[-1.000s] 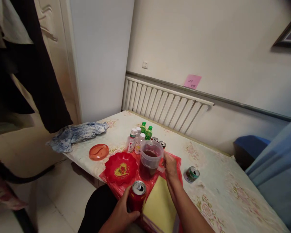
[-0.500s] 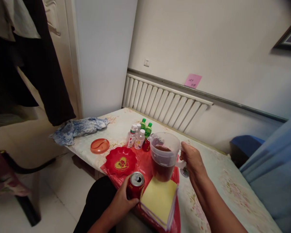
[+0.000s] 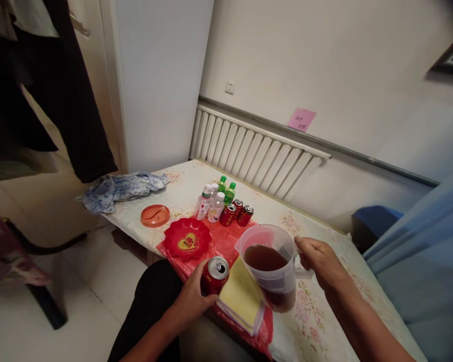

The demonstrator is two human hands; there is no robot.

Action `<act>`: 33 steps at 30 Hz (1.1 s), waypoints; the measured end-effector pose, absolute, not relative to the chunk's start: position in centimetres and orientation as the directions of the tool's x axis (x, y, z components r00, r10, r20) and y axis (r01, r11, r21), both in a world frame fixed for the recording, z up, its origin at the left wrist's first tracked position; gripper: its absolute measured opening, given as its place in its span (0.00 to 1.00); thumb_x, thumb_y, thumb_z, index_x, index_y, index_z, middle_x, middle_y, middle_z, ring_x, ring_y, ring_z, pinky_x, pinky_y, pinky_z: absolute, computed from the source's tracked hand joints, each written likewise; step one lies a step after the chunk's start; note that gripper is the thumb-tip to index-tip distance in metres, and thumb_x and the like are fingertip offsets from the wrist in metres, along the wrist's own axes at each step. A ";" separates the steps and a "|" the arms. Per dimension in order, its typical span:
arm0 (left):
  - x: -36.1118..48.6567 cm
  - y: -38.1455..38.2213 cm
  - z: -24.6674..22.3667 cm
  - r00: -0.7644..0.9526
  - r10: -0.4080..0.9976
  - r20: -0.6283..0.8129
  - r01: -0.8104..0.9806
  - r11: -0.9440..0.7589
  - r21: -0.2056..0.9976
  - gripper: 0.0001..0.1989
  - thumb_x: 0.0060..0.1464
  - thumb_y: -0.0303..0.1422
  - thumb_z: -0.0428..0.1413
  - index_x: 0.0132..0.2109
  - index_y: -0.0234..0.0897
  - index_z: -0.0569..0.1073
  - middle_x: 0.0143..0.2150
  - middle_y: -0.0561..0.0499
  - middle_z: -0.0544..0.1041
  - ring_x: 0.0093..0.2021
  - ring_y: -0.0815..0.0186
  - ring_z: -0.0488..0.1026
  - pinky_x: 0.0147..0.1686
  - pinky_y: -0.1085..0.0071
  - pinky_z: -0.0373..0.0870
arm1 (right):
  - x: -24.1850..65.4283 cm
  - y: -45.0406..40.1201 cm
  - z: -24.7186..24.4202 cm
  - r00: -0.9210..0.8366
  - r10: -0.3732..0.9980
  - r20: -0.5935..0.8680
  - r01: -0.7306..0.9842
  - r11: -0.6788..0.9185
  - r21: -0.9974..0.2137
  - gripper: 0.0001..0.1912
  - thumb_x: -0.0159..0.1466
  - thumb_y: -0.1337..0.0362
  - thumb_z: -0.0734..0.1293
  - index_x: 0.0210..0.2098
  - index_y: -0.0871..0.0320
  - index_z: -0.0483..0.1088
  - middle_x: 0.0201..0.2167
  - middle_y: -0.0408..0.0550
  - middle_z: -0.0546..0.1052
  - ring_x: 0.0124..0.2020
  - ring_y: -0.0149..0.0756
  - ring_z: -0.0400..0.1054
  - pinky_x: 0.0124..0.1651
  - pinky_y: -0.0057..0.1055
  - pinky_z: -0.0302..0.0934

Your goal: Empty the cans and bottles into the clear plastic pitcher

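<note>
My left hand [image 3: 192, 299] is wrapped round a red drink can [image 3: 214, 276] with its top opened, held upright at the table's near edge. My right hand [image 3: 320, 259] grips the handle of a clear plastic pitcher [image 3: 283, 276], which holds brown liquid and leans to the left. No liquid is seen leaving its spout. Beneath and left of the pitcher lies a folded yellow cloth [image 3: 243, 296] on red plastic sheeting [image 3: 232, 239]. A red scalloped plate [image 3: 171, 234] with a yellow heart print sits left of the can.
Behind the plate stand white-capped bottles [image 3: 215, 208], green-capped bottles [image 3: 229, 193] and three red cans [image 3: 228, 215]. An orange lid [image 3: 154, 216] and a crumpled blue-white cloth [image 3: 124, 190] lie on the left. A blue curtain [image 3: 411, 251] hangs at the right.
My right hand has brought the pitcher nearer and to the right, and it leans more. The red cans behind it now show. My left hand keeps its can, turned slightly.
</note>
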State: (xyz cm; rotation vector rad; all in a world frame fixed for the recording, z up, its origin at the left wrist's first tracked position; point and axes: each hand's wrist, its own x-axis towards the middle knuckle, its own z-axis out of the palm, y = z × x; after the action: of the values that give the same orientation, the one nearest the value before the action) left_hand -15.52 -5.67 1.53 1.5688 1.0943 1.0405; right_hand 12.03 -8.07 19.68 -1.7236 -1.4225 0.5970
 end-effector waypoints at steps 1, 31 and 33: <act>-15.5 -5.7 1.6 0.239 0.962 0.130 0.184 -0.176 0.967 0.39 0.37 0.24 0.59 0.60 0.36 0.60 0.60 0.42 0.69 0.62 0.52 0.64 0.63 0.53 0.56 | 12.1 -8.2 19.6 0.239 0.963 0.121 0.583 -0.043 -0.812 0.27 0.58 0.43 0.61 0.13 0.55 0.54 0.12 0.37 0.55 0.17 0.27 0.47 0.23 0.28 0.43; -15.1 -6.1 2.0 0.288 0.937 0.199 0.221 -0.267 0.938 0.37 0.37 0.22 0.58 0.58 0.35 0.62 0.57 0.41 0.70 0.59 0.52 0.66 0.61 0.54 0.60 | 10.7 -9.3 20.8 0.022 0.996 0.083 0.810 0.031 -0.585 0.26 0.57 0.44 0.60 0.16 0.55 0.50 0.18 0.38 0.50 0.21 0.28 0.44 0.24 0.29 0.41; -15.1 -6.1 1.8 0.290 0.933 0.213 0.209 -0.279 0.937 0.37 0.37 0.22 0.58 0.58 0.36 0.62 0.57 0.42 0.70 0.59 0.52 0.66 0.61 0.54 0.60 | 10.6 -9.2 20.8 0.019 0.996 0.085 0.812 0.034 -0.583 0.26 0.57 0.44 0.60 0.16 0.55 0.50 0.17 0.38 0.50 0.21 0.28 0.44 0.23 0.28 0.41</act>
State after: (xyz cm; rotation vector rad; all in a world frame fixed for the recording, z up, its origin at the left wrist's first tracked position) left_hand -15.09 -6.07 1.78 1.6955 1.0496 1.0533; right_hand 10.62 -9.25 20.76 -1.8249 -1.8404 0.5084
